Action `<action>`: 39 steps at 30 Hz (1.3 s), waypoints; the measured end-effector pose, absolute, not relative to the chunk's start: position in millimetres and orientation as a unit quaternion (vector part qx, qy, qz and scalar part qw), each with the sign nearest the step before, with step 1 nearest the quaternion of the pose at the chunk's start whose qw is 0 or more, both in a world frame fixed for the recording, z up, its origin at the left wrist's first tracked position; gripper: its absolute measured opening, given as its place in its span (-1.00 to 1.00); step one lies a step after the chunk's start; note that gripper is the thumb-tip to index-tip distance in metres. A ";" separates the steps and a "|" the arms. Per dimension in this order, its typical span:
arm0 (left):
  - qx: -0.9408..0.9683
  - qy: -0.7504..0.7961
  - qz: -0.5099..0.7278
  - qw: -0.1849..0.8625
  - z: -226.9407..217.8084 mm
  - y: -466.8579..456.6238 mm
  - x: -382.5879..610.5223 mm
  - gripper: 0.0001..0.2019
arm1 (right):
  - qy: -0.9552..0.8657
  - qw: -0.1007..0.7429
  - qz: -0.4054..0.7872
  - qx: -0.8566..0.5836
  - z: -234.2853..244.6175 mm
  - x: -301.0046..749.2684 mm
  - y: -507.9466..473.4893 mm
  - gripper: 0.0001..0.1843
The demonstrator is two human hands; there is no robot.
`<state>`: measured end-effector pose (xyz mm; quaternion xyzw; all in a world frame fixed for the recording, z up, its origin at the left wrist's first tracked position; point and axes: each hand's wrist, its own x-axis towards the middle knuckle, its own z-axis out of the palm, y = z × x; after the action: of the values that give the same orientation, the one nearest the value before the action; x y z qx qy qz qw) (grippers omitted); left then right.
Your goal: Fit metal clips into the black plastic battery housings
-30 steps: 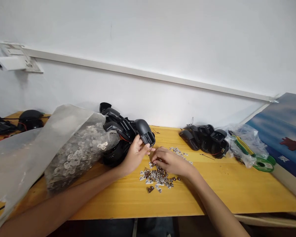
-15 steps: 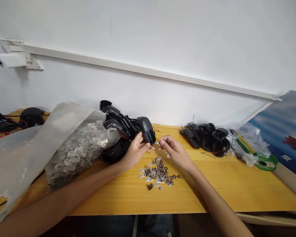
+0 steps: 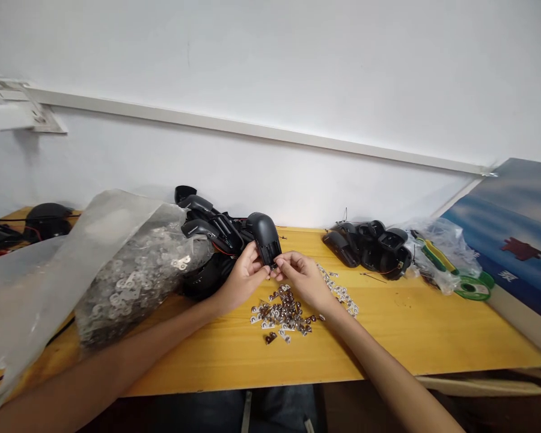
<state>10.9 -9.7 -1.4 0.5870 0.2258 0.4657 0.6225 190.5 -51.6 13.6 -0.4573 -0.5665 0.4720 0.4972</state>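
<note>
My left hand point(image 3: 242, 278) grips a black plastic housing point(image 3: 265, 237) and holds it upright above the yellow table point(image 3: 410, 337). The fingers of my right hand point(image 3: 300, 278) are pinched together against the housing's lower end, on a small metal piece too small to make out. Just below both hands lies a small heap of silver metal contacts point(image 3: 283, 315). A second loose scatter of metal contacts point(image 3: 340, 290) lies to the right of my right hand.
A clear plastic bag of metal parts point(image 3: 130, 276) lies at the left. A pile of black housings point(image 3: 210, 231) sits behind it, and more black housings point(image 3: 369, 249) at the right. Further right are a bag with tools point(image 3: 437, 252), a green solder spool point(image 3: 473, 286) and a blue board point(image 3: 514, 240).
My right hand picked a small piece from the heap, rose, and came in to the lower end of the housing. My left hand tilted the housing more upright.
</note>
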 end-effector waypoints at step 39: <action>0.606 0.190 0.470 0.613 -9.5 -13.6 17.8 -0.50 | -0.526 0.531 0.439 -0.499 12.3 190.1 -54.3 -0.69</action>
<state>17.8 -13.6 -9.5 0.6057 0.1904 0.4698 0.6133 190.1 -54.3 12.3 -0.4986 -0.5256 0.4394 0.5311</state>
